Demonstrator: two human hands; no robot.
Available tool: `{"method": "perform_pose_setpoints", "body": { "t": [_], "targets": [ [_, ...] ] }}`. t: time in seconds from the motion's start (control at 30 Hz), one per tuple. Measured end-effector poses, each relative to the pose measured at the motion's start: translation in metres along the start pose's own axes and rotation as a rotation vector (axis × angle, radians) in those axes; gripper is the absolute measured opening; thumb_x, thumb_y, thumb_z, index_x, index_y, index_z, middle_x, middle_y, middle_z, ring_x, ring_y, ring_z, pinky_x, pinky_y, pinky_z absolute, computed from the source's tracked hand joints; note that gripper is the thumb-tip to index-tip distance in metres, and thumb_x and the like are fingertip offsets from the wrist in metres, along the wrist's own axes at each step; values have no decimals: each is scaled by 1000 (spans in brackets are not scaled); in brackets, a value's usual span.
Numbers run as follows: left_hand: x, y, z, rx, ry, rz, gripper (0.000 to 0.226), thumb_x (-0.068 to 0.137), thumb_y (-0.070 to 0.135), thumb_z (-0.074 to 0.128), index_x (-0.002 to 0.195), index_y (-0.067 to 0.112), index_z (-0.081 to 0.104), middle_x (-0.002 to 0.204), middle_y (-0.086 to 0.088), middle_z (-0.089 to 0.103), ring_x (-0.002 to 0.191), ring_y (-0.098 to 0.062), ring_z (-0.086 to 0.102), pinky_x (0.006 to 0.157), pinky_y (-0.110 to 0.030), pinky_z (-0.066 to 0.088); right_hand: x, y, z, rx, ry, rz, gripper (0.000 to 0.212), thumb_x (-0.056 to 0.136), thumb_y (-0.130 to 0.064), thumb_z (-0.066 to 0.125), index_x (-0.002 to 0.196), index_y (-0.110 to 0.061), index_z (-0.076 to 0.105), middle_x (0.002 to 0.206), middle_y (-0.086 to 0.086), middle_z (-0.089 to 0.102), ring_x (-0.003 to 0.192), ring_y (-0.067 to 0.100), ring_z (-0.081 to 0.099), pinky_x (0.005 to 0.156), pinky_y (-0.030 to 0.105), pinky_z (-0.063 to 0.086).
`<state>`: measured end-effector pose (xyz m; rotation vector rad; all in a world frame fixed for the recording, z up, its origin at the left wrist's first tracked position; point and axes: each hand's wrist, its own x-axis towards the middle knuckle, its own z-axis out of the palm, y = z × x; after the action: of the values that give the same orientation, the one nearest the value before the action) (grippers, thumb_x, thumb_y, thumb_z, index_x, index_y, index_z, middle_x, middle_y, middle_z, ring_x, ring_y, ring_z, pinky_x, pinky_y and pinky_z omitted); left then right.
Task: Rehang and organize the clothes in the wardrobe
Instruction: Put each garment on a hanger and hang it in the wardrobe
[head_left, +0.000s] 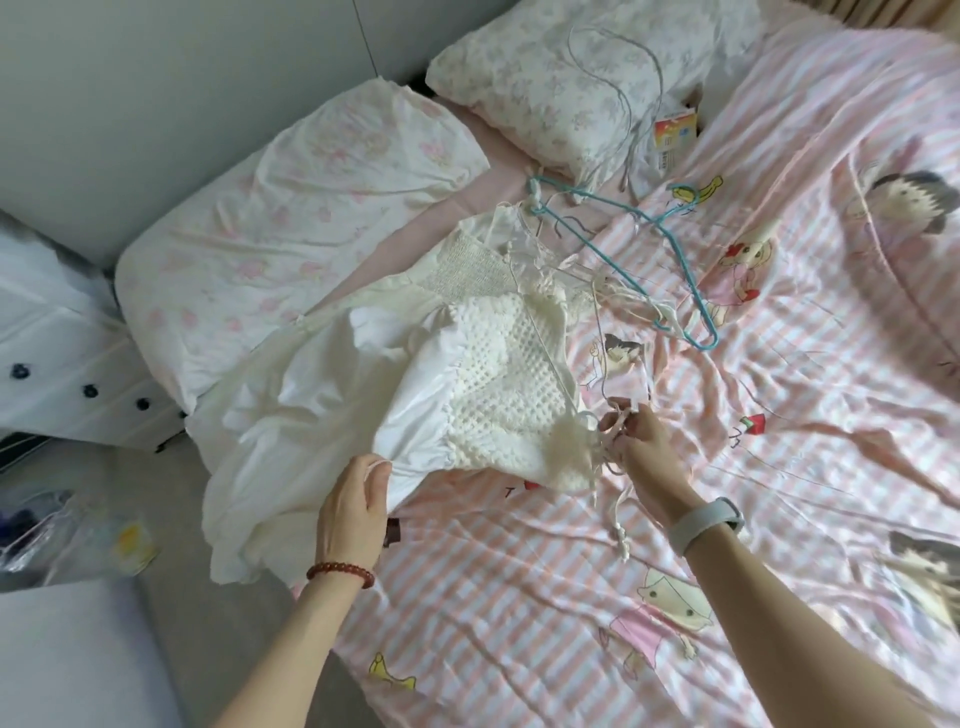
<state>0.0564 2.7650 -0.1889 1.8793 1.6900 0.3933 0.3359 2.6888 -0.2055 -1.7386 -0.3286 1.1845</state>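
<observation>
White garment (363, 374) is lying on the bed's near-left edge; right hand (647, 447) is pinching its thin straps (615, 415), left hand (353, 514) is gripping its hem. Apparently she is readying it for hanging; next, fetching the blue hanger (670, 249) lying farther away.

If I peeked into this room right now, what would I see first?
First, a fluffy white dress spread on the pink striped bed cover with cartoon children on it. The left hand grips its edge and the right hand pinches its thin straps. Farther up the bed lies a blue hanger, below two flowery pillows.
</observation>
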Motion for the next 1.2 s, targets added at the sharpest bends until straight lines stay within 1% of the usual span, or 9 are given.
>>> {"method": "perform_pose_setpoints", "body": {
  "t": [0.13, 0.2, 0.3, 0.4, 0.53, 0.67, 0.87, 1.07, 1.2],
  "targets": [
    [-23, -2, -22, -37, 69, -45, 16, 94, 14, 47, 94, 1, 57, 90, -12, 64, 85, -29, 57, 68, -32, 38, -31, -4, 11, -204, 211, -127, 13, 83, -9, 34, 84, -13, 47, 66, 0, 44, 56, 14, 38, 51, 29, 30],
    [-39, -4, -30, -45, 85, -47, 16, 94, 13, 48, 93, 0, 58, 89, -12, 65, 83, -27, 57, 67, -31, 37, -45, -7, 13, -369, 338, -192, 25, 78, -24, 34, 88, -5, 46, 62, 0, 43, 55, 16, 38, 51, 32, 25],
    [-62, -9, -40, -62, 117, -53, 16, 93, 12, 50, 92, 0, 60, 86, -12, 65, 79, -26, 56, 65, -29, 35, -56, 0, 13, -511, 452, -335, 23, 93, -12, 42, 106, 7, 46, 55, -2, 42, 55, 26, 42, 50, 31, 25],
    [-82, -16, -47, -71, 130, -70, 16, 93, 13, 50, 93, 1, 60, 84, -10, 65, 79, -28, 58, 65, -29, 35, -73, 10, 15, -767, 384, -544, 29, 92, -10, 50, 116, 5, 50, 56, 6, 57, 50, 32, 55, 41, 25, 31],
    [-113, -25, -57, -102, 157, -84, 16, 92, 14, 52, 94, 2, 63, 93, -11, 68, 86, -29, 61, 69, -31, 41, -102, 15, 17, -1096, 214, -459, 34, 95, -35, 42, 110, -11, 60, 107, 8, 63, 87, 32, 64, 63, 35, 45],
    [-151, -33, -74, -140, 224, -88, 14, 91, 11, 54, 93, 1, 64, 91, -11, 69, 85, -30, 62, 70, -30, 42, -133, 25, 26, -1320, 86, -398, 27, 98, -29, 36, 99, -6, 49, 99, 11, 62, 92, 35, 60, 61, 35, 43],
    [-230, -38, -111, -220, 386, -62, 11, 89, 7, 56, 91, -1, 64, 84, -4, 65, 81, -22, 58, 70, -27, 40, -210, 31, 38, -871, 208, -585, 19, 93, -14, 46, 101, -3, 59, 78, 12, 64, 68, 30, 59, 55, 32, 38],
    [-335, -57, -116, -253, 466, -77, 20, 91, 17, 56, 88, -1, 64, 81, -13, 67, 75, -27, 58, 64, -28, 37, -304, 45, 16, -207, -190, -240, 27, 93, -7, 38, 102, -13, 63, 72, -2, 62, 54, 3, 43, 44, 11, 33],
    [-409, -67, -105, -253, 465, -114, 22, 91, 22, 55, 90, 2, 64, 80, -17, 67, 77, -34, 60, 67, -36, 42, -346, 79, -11, -429, -286, -223, 30, 94, -1, 38, 118, -2, 57, 77, -5, 65, 57, -1, 49, 46, 8, 37]
  ]
}}
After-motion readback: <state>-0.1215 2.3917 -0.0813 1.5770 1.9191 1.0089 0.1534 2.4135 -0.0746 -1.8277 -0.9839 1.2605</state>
